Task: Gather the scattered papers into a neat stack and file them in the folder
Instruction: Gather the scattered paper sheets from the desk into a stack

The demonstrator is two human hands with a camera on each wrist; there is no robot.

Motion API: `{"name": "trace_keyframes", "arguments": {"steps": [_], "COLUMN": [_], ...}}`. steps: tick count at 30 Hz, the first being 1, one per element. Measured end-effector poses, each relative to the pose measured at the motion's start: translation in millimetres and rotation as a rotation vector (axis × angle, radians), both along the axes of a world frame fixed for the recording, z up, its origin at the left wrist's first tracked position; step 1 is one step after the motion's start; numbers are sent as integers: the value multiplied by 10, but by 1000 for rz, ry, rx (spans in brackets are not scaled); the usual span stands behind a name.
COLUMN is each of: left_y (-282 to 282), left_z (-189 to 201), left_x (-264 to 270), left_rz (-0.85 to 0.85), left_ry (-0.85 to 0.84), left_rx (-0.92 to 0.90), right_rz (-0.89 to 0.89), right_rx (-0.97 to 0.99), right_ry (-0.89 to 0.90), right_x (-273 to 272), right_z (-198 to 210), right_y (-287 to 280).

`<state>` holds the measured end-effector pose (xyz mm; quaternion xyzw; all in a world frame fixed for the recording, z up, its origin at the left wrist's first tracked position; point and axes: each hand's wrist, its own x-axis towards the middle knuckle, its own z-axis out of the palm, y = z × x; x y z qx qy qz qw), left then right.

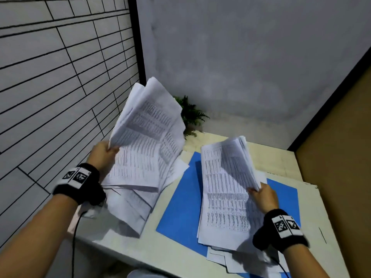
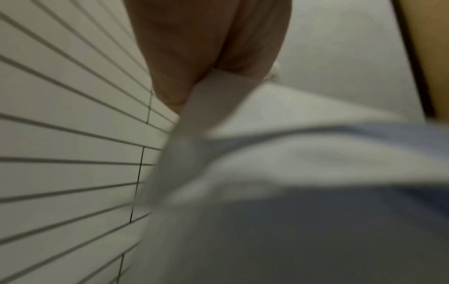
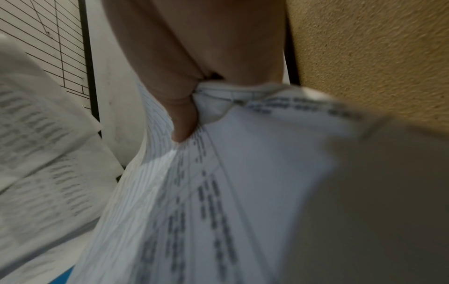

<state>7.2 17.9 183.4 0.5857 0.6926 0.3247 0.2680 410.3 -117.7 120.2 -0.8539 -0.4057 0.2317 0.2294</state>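
Observation:
My left hand (image 1: 105, 154) grips a fanned bundle of printed papers (image 1: 148, 135) by its left edge and holds it tilted up above the table. In the left wrist view the same hand (image 2: 194, 57) pinches a blurred white sheet (image 2: 206, 107). My right hand (image 1: 263, 196) grips a second bundle of printed papers (image 1: 226, 187) by its right edge, lifted over the open blue folder (image 1: 180, 209). The right wrist view shows that hand (image 3: 184, 92) with its thumb pressed on the printed sheets (image 3: 218, 192). More loose sheets (image 1: 130, 207) lie under the left bundle.
The cream table (image 1: 166, 255) stands in a corner. A tiled wall (image 1: 50, 87) is on the left, a grey wall behind, a brown panel (image 1: 341, 157) on the right. A small green plant (image 1: 190, 115) sits at the back. Loose sheets (image 1: 236, 261) poke out near the front edge.

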Motion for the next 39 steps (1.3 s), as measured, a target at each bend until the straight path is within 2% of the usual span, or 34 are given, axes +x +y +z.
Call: {"name": "trace_keyframes", "arguments": {"steps": [3,8,12,15,18,23,25,28,32,34,35,39], "left_y": [16,19,-25,-119,-229,-301,-295,-335,-382,-378,-375,-404], "left_z": [-22,-128,-104,-190,-351,-499,-539,-539,-572,-620,-641,-567], "left_x": [-85,-280,-226,10,392,1009,1150,1307,1495,1563,1590,1681], "left_rz": [21,-5,-12,12,-52,-121,-168,-290,-379,-408,-417,-383], "left_ry": [-108,-434,-618,-728,-769,-946,-1009,-1034,-879,-828,-817,-850], "left_rx": [6,-10,-41,-104,-186,-349,-396,-465,-478,-453,-436,-384], "right_rz": [-18,-87,-217,-273,-256,-182,-204,-164,-75,-95,-119,-126], "right_rx": [8,54,94,161,260,331,278,258,316,347,369,531], "right_ry": [26,76,178,384,632,868,859,888,821,809,837,1212], "right_x": [27,204,292,218,68,-69,-50,3,82,117,126,225], "right_z": [26,126,127,123,195,426,446,503,533,527,547,507], "right_y": [2,-13,-64,-101,-84,40,72,35,-53,-78,-90,-186]}}
